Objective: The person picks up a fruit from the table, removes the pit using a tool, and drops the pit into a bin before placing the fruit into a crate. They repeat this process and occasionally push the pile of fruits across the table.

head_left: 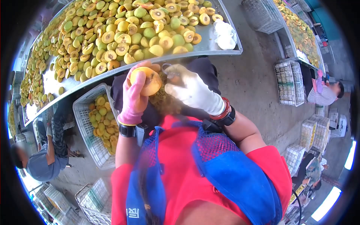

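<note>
My left hand (137,92), in a pink glove, is wrapped round a yellow peach half (151,82) with its cut face and brown middle turned toward my right hand. My right hand (193,88), in a white glove with its fingers curled, grips a small looped metal pitting tool (165,68), whose curved end shows at the fingertips near the fruit. Both hands are above my lap, close to the near edge of a metal table (150,60). Many peach halves (108,36) are heaped on that table.
A white crate (80,112) of yellow-green fruit stands left of my legs. A crumpled white plastic bag (225,34) lies on the table's right corner. Other crates (288,83) and a second fruit table (300,33) are at right. People (48,161) sit on both sides.
</note>
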A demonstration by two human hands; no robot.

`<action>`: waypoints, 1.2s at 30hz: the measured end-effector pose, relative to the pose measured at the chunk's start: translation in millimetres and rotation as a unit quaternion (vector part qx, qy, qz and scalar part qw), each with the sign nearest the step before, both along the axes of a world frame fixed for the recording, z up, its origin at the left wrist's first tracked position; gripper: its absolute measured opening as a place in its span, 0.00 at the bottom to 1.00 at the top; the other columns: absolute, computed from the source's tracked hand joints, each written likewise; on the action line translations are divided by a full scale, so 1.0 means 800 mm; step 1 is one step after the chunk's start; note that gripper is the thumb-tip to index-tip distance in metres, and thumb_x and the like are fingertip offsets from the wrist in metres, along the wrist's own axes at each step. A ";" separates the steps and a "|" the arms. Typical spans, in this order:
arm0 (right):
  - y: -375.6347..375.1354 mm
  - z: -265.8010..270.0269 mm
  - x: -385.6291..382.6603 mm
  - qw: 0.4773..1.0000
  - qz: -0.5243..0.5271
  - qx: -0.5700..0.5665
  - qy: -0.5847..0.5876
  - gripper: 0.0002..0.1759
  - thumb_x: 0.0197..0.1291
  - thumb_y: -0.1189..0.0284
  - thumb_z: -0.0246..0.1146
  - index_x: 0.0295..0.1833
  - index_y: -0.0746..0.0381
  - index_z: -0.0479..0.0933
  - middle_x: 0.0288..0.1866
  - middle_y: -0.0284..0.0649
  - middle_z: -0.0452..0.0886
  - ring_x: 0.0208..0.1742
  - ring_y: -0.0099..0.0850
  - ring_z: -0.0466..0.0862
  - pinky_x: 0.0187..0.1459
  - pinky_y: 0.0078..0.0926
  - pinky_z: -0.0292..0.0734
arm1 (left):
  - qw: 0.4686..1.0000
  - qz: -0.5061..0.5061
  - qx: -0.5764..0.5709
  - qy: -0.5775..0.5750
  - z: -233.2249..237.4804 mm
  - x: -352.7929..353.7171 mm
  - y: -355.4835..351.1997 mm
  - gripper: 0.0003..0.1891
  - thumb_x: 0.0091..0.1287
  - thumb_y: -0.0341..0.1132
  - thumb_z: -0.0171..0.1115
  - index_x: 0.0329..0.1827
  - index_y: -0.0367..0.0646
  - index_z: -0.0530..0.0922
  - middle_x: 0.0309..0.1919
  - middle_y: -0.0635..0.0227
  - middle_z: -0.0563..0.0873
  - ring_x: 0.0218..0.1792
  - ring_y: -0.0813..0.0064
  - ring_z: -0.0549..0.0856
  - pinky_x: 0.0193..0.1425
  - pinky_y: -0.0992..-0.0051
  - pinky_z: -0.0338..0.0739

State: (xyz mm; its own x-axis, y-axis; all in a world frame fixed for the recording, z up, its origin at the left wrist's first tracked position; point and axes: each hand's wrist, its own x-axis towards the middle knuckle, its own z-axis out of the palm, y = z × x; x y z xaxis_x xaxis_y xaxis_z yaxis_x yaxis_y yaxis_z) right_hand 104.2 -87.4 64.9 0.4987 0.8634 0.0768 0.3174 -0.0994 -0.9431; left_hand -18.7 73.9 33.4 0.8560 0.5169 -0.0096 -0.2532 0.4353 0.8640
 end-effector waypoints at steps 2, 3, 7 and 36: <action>0.001 -0.016 0.003 0.999 0.015 0.025 -0.018 0.16 0.64 0.69 0.69 0.53 0.63 0.75 0.34 0.44 0.82 0.33 0.38 0.84 0.37 0.34 0.78 | 0.999 0.009 0.027 0.023 -0.001 -0.001 0.001 0.24 0.77 0.46 0.56 0.64 0.34 0.76 0.55 0.53 0.86 0.52 0.69 0.85 0.59 0.71 0.78; 0.002 -0.021 0.005 0.998 0.021 0.038 -0.038 0.15 0.64 0.69 0.69 0.50 0.62 0.75 0.30 0.44 0.82 0.29 0.40 0.85 0.33 0.36 0.78 | 0.998 0.012 0.045 0.042 0.001 -0.001 0.001 0.24 0.78 0.47 0.53 0.64 0.34 0.76 0.56 0.53 0.85 0.50 0.69 0.85 0.55 0.72 0.79; 0.002 -0.025 0.010 0.982 0.014 0.002 -0.189 0.14 0.62 0.68 0.69 0.46 0.62 0.74 0.31 0.48 0.82 0.30 0.47 0.84 0.30 0.40 0.77 | 0.998 -0.002 0.020 0.060 -0.002 0.001 -0.002 0.24 0.80 0.46 0.51 0.62 0.33 0.77 0.57 0.51 0.85 0.51 0.67 0.85 0.54 0.70 0.81; -0.008 -0.066 0.028 0.945 0.011 -0.029 -0.327 0.15 0.69 0.69 0.61 0.57 0.61 0.71 0.35 0.49 0.82 0.33 0.52 0.83 0.31 0.48 0.79 | 0.996 0.007 0.012 0.092 -0.019 0.013 -0.021 0.26 0.79 0.48 0.54 0.64 0.32 0.75 0.51 0.53 0.87 0.53 0.68 0.86 0.58 0.71 0.81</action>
